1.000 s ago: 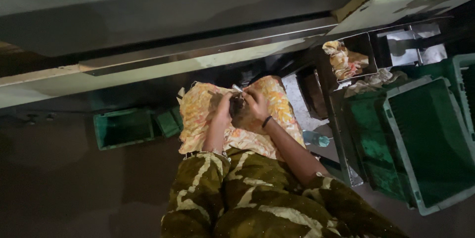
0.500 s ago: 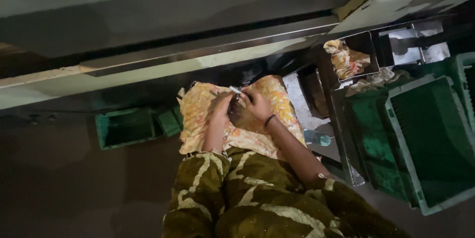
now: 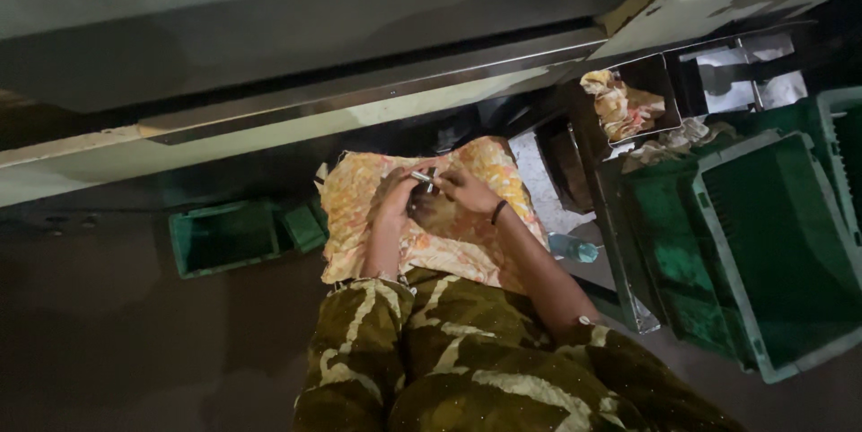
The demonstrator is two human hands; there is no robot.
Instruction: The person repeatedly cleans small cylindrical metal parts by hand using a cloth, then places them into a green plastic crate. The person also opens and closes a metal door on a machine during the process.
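Note:
Both my hands meet over an orange and yellow flowered cloth (image 3: 467, 243) spread on my lap. My left hand (image 3: 395, 197) and my right hand (image 3: 465, 189) pinch a small shiny metal part (image 3: 422, 178) between their fingertips. A dark bracelet rings my right wrist. My sleeves are olive green with a pale yellow pattern. What lies under my hands on the cloth is too dark to tell.
A small green bin (image 3: 224, 236) stands to the left of the cloth. Large green crates (image 3: 772, 252) stand on the right, with a metal tray holding a crumpled cloth (image 3: 620, 104) behind them. A long metal machine edge (image 3: 359, 91) runs across ahead. A plastic bottle (image 3: 573, 248) lies near my right arm.
My hands have stayed over the cloth, fingers shifting slightly; the small metal part now shows between the fingertips. The view moved a little.

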